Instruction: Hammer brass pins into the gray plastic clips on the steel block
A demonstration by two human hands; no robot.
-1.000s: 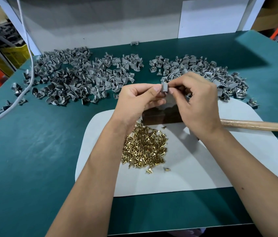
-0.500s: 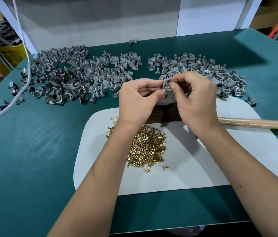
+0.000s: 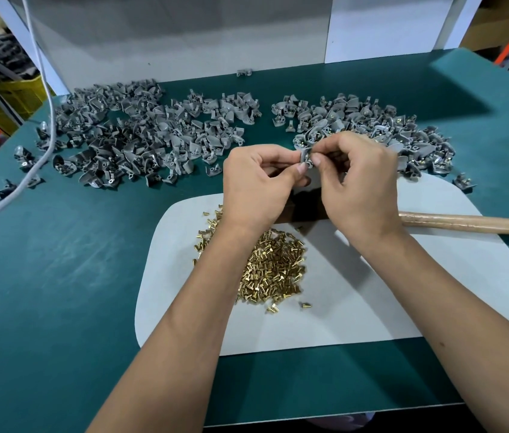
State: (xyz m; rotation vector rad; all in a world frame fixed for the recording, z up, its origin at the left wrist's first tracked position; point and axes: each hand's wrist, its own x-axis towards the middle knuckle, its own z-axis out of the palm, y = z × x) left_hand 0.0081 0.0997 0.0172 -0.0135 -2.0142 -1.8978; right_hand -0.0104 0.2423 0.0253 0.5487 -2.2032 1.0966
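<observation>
Both hands meet above the table's middle. My left hand (image 3: 259, 179) and my right hand (image 3: 359, 182) pinch one small gray plastic clip (image 3: 305, 156) between thumbs and fingertips. Beneath them the dark steel block (image 3: 304, 209) shows only as a strip between the wrists. A heap of brass pins (image 3: 273, 270) lies on the white mat (image 3: 372, 307), partly under my left forearm. The hammer's wooden handle (image 3: 472, 224) sticks out to the right from behind my right hand; its head is hidden.
A large pile of gray clips (image 3: 140, 135) spreads across the green table (image 3: 59, 276) at the back left. A second clip pile (image 3: 372, 123) lies at the back right. A gray cable (image 3: 40, 135) hangs down on the left. A white board stands behind.
The hands turned the clip between their fingertips and raised it slightly toward the back, off the block. The view shifted a little.
</observation>
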